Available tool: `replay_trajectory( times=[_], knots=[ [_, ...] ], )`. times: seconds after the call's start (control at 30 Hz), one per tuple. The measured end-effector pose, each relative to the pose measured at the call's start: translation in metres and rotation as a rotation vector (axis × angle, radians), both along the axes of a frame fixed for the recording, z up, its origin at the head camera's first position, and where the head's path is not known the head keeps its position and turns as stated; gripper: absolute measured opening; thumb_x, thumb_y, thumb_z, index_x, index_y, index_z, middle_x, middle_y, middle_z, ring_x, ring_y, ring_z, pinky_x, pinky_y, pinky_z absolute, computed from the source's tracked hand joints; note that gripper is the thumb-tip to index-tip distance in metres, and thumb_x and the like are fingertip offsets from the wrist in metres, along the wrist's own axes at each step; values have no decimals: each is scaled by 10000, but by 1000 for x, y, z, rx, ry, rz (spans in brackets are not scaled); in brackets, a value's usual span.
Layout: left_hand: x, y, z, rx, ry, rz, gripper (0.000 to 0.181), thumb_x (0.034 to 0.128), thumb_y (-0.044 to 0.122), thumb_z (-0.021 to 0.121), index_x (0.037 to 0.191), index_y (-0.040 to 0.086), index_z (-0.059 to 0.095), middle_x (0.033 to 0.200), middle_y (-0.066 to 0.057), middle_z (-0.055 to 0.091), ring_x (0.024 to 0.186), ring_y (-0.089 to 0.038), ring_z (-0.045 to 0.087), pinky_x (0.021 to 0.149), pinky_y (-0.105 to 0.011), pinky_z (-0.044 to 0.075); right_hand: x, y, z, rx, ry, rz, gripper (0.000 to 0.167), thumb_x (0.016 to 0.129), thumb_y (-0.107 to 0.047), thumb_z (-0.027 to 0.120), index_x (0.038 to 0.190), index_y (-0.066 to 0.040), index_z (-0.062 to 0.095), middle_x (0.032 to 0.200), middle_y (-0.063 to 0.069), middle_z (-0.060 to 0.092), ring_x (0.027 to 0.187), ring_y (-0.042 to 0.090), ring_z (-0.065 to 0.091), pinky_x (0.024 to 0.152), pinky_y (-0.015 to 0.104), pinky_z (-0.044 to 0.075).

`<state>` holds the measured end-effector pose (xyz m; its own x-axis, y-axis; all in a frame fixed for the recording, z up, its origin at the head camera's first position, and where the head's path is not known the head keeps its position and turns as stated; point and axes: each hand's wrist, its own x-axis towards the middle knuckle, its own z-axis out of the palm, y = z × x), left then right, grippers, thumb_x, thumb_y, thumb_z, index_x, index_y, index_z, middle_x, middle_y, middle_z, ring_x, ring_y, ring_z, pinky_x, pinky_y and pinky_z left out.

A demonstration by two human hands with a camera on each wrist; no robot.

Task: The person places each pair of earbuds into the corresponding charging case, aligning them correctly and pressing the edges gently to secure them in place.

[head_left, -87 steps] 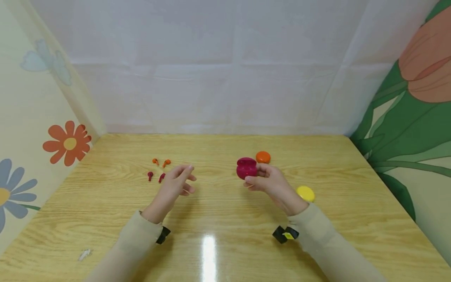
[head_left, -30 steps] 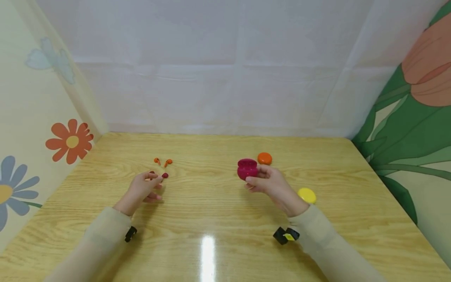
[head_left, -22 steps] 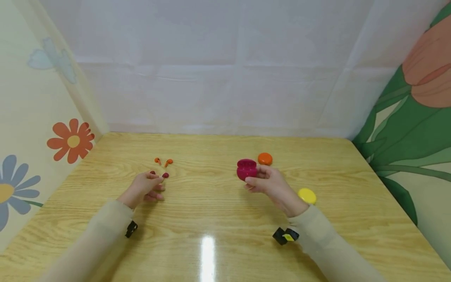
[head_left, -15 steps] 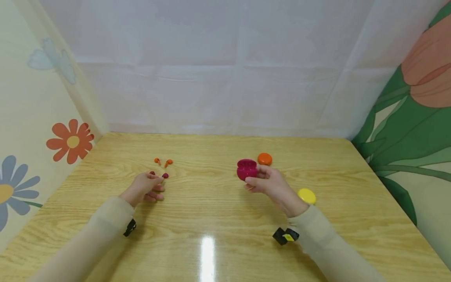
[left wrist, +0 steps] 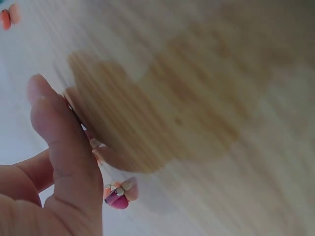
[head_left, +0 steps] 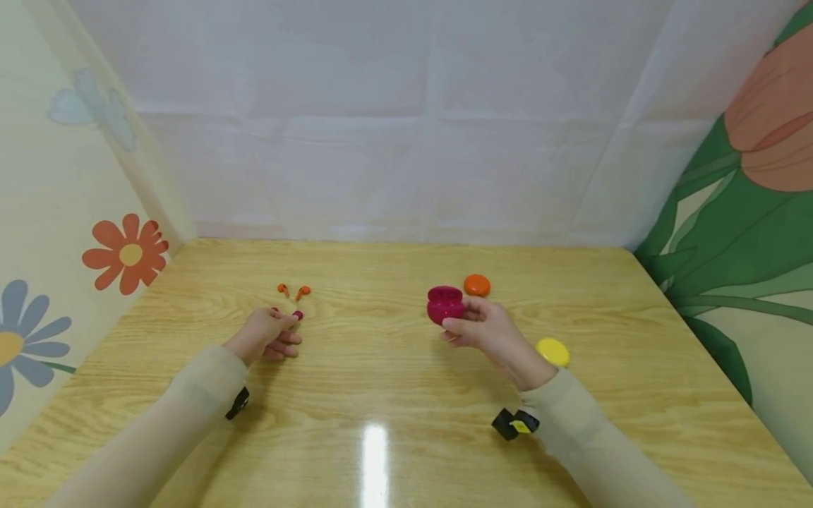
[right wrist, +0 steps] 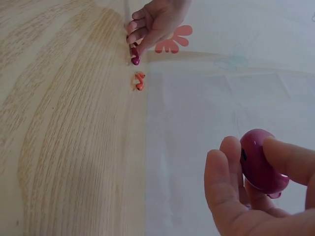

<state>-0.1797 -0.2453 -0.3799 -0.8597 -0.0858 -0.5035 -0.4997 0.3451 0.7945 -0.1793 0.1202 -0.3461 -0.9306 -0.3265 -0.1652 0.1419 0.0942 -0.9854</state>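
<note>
My right hand [head_left: 479, 326] holds a magenta earbud case [head_left: 444, 307] above the table, its lid raised. The right wrist view shows the case [right wrist: 261, 160] between thumb and fingers. Over on the left, my left hand [head_left: 269, 334] is low at the tabletop, thumb and forefinger pinching a magenta earbud [head_left: 298, 315], the lower part of which the fingers cover. A second magenta earbud [left wrist: 118, 197] lies just beyond that hand, mostly hidden by it in the head view.
Two orange earbuds, one left [head_left: 283, 290] and one right [head_left: 303, 292], lie behind my left hand. A round orange case [head_left: 477, 285] sits behind the magenta one, and a round yellow case [head_left: 552, 352] beside my right wrist. White cloth [head_left: 406, 169] hangs behind the table.
My left hand has moved left from mid-table to the magenta earbuds, and its fingertips have closed on one. My right hand keeps the case in nearly the same place.
</note>
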Motion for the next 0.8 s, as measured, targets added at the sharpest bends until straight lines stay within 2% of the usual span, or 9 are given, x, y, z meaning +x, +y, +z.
replay_trajectory(
  times=[0.3, 0.8],
  knots=[
    [-5, 0, -2, 26, -15, 16, 152, 1053, 150, 422, 1058, -2, 415, 671, 10, 674, 548, -102, 656, 505, -239, 511, 0, 1, -1, -5, 5, 6, 369, 953, -19, 594, 1258, 139, 461, 1073, 167, 641, 810, 138, 659, 773, 330, 560],
    [-7, -2, 0, 17, -17, -12, 265, 1051, 158, 432, 1180, -73, 450, 707, 13, 689, 580, -115, 671, 539, -248, 520, -1, 1, -1, -6, 9, 1, 346, 949, -3, 597, 1236, 146, 472, 993, 103, 662, 810, 159, 666, 764, 331, 563]
  ],
)
